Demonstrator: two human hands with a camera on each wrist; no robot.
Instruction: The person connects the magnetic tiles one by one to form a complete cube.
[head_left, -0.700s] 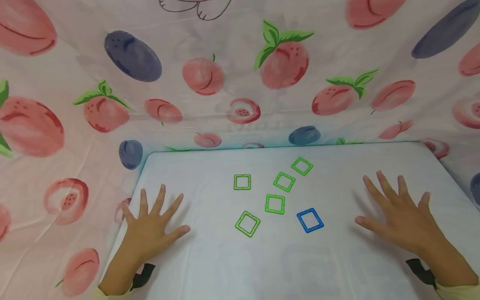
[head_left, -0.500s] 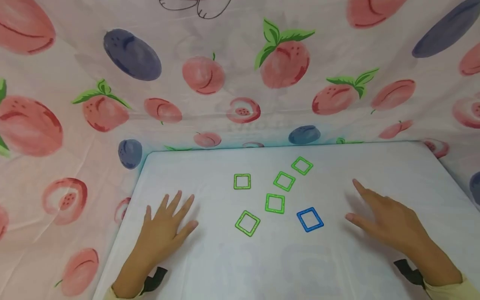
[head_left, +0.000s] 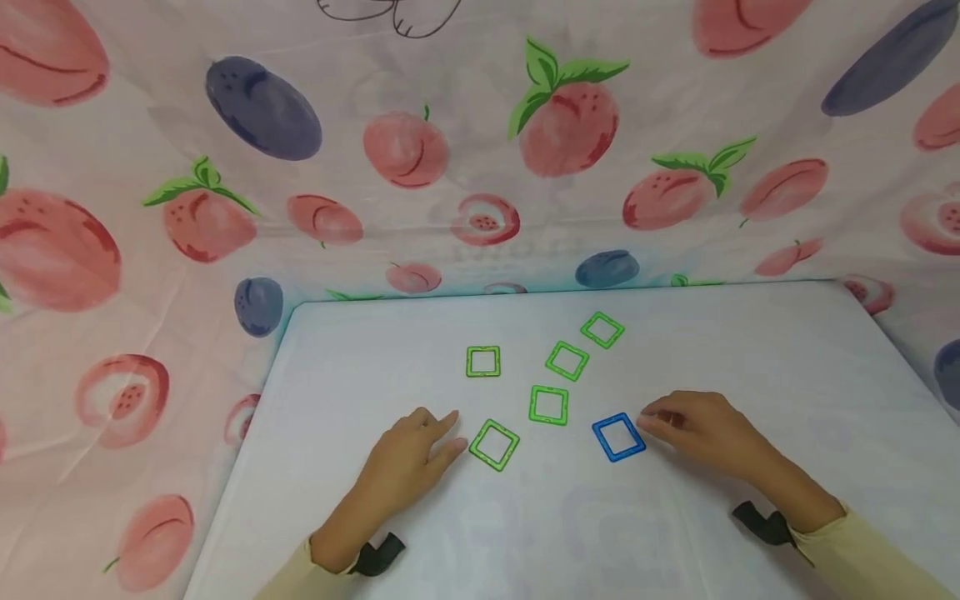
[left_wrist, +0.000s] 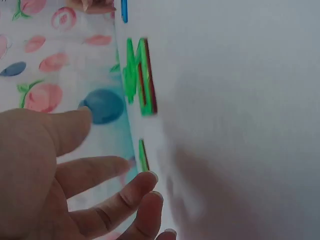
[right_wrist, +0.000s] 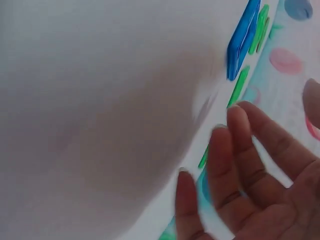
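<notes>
My left hand [head_left: 405, 458] hovers over the table just left of a hollow green square tile [head_left: 510, 454], its index finger and thumb pointing at the near corner. Nothing is between its fingers, which are spread in the left wrist view. On the other side, my right hand [head_left: 705, 429] has its loosely bent fingertips right at the right corner of a hollow blue square tile [head_left: 629, 454]. In the right wrist view the blue tile [right_wrist: 240, 45] lies beyond the fingers, with a gap between them. That hand holds nothing.
Several more hollow green tiles lie flat on the white table [head_left: 525, 533]: one [head_left: 548, 422] in the middle, one [head_left: 483, 374] at the back left, and two, one [head_left: 561, 372] and another [head_left: 595, 340], toward the back right. A fruit-print curtain [head_left: 480, 125] hangs around the back and sides.
Both hands have come inward from the table's sides, the left toward the nearest green tile and the right toward the blue one. Their widely spread fingers have drawn together. The tiles have stayed put.
</notes>
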